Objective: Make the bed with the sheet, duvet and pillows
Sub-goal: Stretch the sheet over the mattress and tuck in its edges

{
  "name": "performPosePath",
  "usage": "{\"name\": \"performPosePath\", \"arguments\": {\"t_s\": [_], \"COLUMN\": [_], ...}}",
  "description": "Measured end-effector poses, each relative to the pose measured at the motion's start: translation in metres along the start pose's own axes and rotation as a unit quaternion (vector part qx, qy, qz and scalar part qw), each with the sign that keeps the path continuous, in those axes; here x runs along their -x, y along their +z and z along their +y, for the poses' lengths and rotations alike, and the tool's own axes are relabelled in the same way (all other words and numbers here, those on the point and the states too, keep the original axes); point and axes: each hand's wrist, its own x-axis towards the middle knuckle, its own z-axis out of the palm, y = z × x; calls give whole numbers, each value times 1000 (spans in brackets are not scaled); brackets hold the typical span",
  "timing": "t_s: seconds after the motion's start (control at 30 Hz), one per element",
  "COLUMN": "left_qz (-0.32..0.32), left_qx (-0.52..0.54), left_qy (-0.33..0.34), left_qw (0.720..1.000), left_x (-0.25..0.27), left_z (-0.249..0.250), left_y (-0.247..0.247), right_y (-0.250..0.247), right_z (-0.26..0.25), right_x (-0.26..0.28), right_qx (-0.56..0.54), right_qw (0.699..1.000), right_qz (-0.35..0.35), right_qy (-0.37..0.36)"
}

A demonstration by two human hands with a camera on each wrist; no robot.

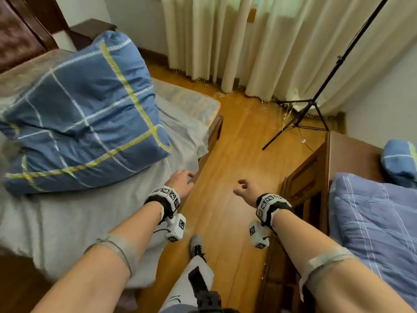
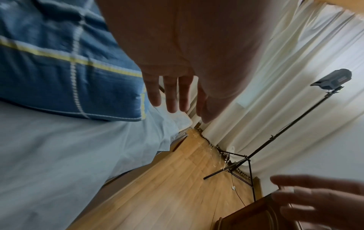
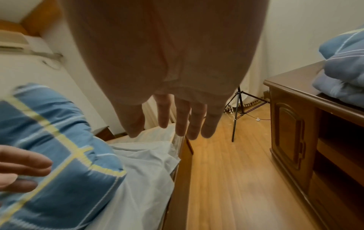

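On the bed's grey sheet [image 1: 67,222] sits the folded blue checked duvet [image 1: 83,114], puffy and soft; it looks light but bulky, best taken by two corners. The left hand [image 1: 180,184] hovers beside it, fingers relaxed, holding nothing. The right hand [image 1: 246,190] hangs spread and empty over the floor. Further right, pillows [image 1: 372,222] wait on the cabinet [image 1: 347,154].

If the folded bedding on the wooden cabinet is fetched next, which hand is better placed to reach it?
Probably the right hand: it is open, holds nothing, and hangs over the floor on the side of the wooden cabinet that carries the folded bedding. The left hand, also open, is by the bed's grey sheet.
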Motion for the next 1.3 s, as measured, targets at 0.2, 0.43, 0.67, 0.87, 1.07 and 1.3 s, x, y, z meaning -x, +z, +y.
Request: {"name": "performPosePath", "arguments": {"t_s": [0.2,0.43,0.67,0.87,1.07,1.3], "left_qz": [-63,-40,32,108,178,173], "left_qx": [-7,10,67,169,244,286], "left_qy": [-37,-52,-163,-316,-400,-469], "left_qw": [997,998,984,927,865,818], "left_x": [-161,-329,-469,-504,-518,-597], "left_z": [52,99,104,126,136,109], "left_y": [-47,-95,-107,-120,-120,-127], "right_y": [-108,-208,-253,-295,-299,-299], "right_z": [-40,-101,-165,-253,-349,-439], "right_x": [-130,-290,-507,-622,-682,-740], "right_qx": [0,33,159,324,433,485], "right_qw": [999,999,974,894,788,707], "right_qz": [4,-22,-118,-202,-257,-299], "right_qy": [34,-4,-111,-234,-355,-419]}}
